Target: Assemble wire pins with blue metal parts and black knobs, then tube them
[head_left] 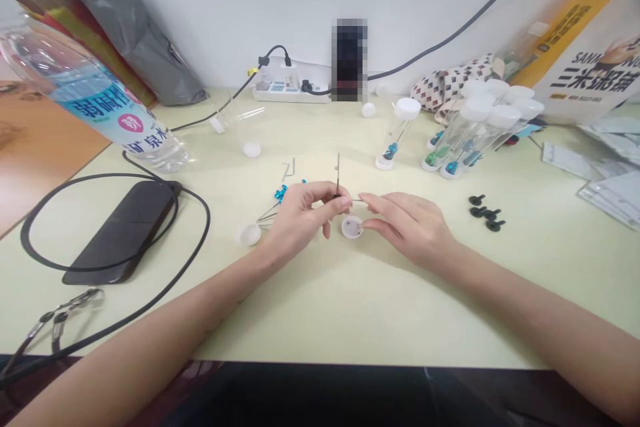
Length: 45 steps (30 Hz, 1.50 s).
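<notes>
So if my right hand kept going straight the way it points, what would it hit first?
Probably your left hand, just past the thin metal rod between them, though depth is hard to judge.

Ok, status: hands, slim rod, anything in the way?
Left hand pinching slim upright rod. Right hand at thin metal pin beside it. White cap nearby, possibly crowding.

On the table [375,320], tubes [470,137] stand behind and right of a cap [352,227], a bottle [103,103] left.

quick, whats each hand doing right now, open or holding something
Left hand: closed, pinching an upright thin rod near its base.
Right hand: fingertips at a sideways rod; whether it grips cannot be told.
</notes>
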Motion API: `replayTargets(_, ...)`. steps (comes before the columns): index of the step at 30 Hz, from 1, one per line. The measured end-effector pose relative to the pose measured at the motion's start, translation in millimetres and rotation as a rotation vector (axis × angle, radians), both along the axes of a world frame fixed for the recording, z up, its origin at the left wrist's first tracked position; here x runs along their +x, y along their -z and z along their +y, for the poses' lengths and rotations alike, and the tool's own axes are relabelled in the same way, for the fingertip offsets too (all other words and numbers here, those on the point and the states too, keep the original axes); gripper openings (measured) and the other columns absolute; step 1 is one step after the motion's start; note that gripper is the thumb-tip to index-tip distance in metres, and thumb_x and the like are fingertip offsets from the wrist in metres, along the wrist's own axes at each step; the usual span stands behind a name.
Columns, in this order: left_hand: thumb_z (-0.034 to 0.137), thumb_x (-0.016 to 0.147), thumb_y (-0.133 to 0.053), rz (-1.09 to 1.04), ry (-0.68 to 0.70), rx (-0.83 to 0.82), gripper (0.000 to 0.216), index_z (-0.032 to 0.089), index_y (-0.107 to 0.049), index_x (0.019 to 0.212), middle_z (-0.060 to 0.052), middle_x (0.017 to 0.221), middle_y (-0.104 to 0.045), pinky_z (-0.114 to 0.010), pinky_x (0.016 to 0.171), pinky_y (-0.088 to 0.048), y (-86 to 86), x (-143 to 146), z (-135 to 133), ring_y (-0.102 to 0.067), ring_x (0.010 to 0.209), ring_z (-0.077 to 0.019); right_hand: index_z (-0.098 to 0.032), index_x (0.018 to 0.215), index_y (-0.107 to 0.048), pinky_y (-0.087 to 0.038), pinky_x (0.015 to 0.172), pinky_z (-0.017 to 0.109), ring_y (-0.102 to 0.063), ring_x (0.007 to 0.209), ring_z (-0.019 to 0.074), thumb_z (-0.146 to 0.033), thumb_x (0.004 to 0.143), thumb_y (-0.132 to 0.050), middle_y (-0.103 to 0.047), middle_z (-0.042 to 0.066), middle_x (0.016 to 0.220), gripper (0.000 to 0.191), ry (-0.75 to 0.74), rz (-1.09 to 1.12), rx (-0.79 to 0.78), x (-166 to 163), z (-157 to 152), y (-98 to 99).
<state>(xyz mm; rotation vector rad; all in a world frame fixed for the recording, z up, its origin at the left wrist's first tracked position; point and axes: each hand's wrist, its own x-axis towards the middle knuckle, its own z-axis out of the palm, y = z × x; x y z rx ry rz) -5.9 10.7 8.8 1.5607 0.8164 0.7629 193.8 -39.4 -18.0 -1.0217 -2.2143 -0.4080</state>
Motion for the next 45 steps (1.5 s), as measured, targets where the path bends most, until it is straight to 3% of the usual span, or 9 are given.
replayTargets(6,0.029,0.084,-0.059,-0.036,0.005,-0.049,0.020,0.012,-0.064,0.076,-0.002,0.074,-0.059,-0.019,0.042,-0.043,0.5,0,1,-0.048,0.047,-0.0056,-0.004,0.119,-0.054,-0.050,0.069,0.032,-0.060,0.080,0.0189,-0.005,0.084,-0.058,-0.066,0.009,0.085,0.035,-0.039,-0.145,0.115,6,2,-8.4)
replayTargets(14,0.030,0.079,-0.065,0.052,-0.007,-0.014,0.018,0.012,-0.066,0.080,-0.001,0.073,-0.060,-0.018,0.043,-0.047,4.3,2,2,-0.049,0.046,-0.0053,-0.005,0.114,-0.056,-0.051,0.065,0.031,-0.062,0.077,0.0179,-0.004,0.086,-0.055,-0.067,0.009,0.084,0.028,-0.057,-0.127,0.120,6,1,-8.5)
replayTargets(29,0.027,0.078,-0.065,0.100,-0.036,0.081,0.015,0.014,-0.067,0.084,0.000,0.073,-0.057,-0.016,0.044,-0.051,4.2,2,2,-0.051,0.048,-0.0053,-0.011,0.118,-0.056,-0.051,0.069,0.027,-0.062,0.081,0.0153,-0.007,0.086,-0.057,-0.066,0.008,0.091,0.033,-0.066,0.068,-0.077,5,0,2.8)
replayTargets(45,0.029,0.080,-0.062,0.151,-0.028,0.136,0.014,0.016,-0.068,0.083,-0.001,0.073,-0.057,-0.017,0.045,-0.049,4.2,0,2,-0.047,0.049,-0.0061,-0.016,0.109,-0.065,-0.048,0.061,0.023,-0.060,0.067,0.0107,-0.020,0.091,-0.053,-0.066,0.004,0.077,0.022,-0.119,0.384,-0.343,-3,1,1.4)
